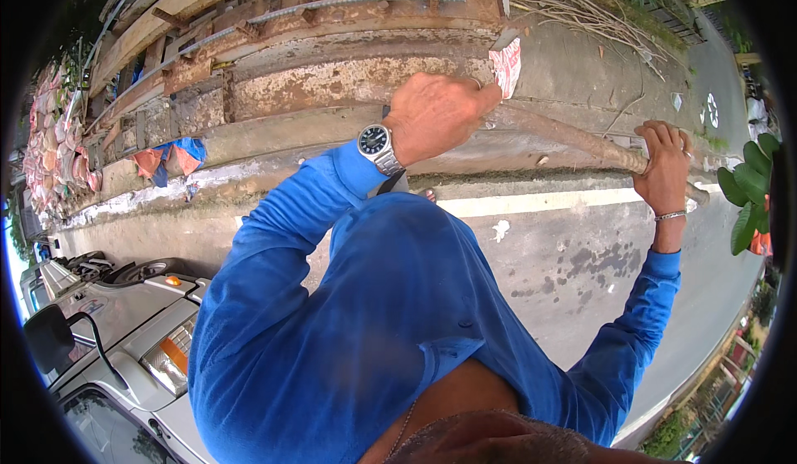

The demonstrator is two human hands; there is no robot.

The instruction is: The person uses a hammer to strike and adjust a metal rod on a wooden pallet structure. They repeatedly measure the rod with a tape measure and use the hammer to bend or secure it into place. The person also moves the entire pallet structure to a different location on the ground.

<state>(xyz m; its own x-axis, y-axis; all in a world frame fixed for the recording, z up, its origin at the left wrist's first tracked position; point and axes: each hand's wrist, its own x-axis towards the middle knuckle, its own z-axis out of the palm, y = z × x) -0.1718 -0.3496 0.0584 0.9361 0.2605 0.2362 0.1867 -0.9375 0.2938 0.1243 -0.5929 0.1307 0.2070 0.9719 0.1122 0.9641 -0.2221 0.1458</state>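
A long rusty bar [573, 139] slants across the upper right, above a concrete kerb. My left hand [436, 115], with a wristwatch on its wrist, is closed in a fist over the bar's left part, next to a red and white scrap [506, 65]. My right hand [664, 165], a thin bracelet on its wrist, grips the bar near its right end, fingers curled over the top. Both arms are in blue sleeves, and my blue shirt fills the middle of the view.
Rusty beams and a ribbed steel rod [332, 16] are stacked along the top. Below lies a road with a white line [540, 202]. A grey vehicle [108, 323] stands at lower left. Blue and orange cloth [170, 158] lies left; green leaves [751, 190] are at right.
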